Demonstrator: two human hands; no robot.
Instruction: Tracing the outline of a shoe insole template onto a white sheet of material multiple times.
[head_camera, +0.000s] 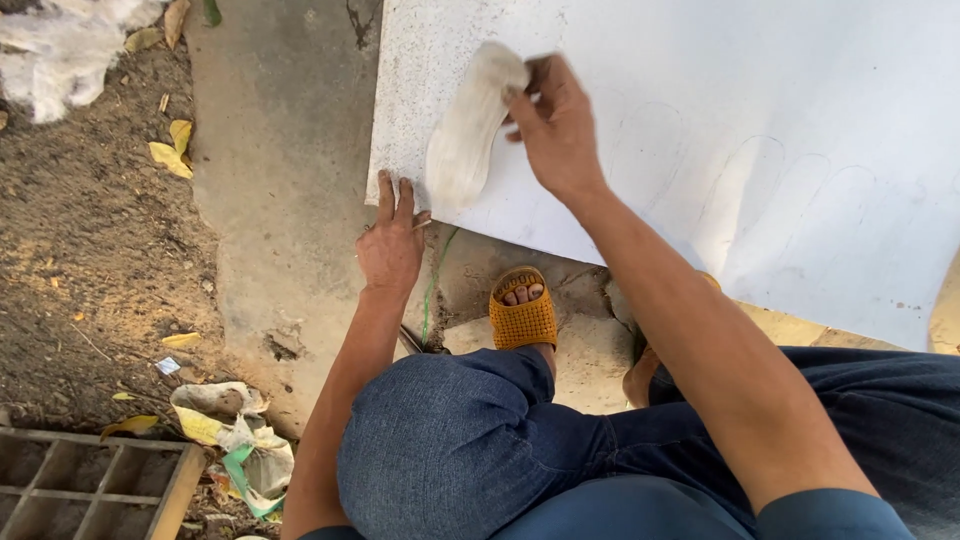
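Blue-trousered knees fill the foreground, an orange sandal (523, 312) on the concrete (280, 150) between them. The left hand (391, 240) lies flat, fingers spread, pinning the near corner of a white sheet (700, 110) marked with faint sole-shaped outlines. Just beyond, the right hand (555, 125) is closed round the top end of a pale sole-shaped template (468, 130), laid on the sheet near its left edge.
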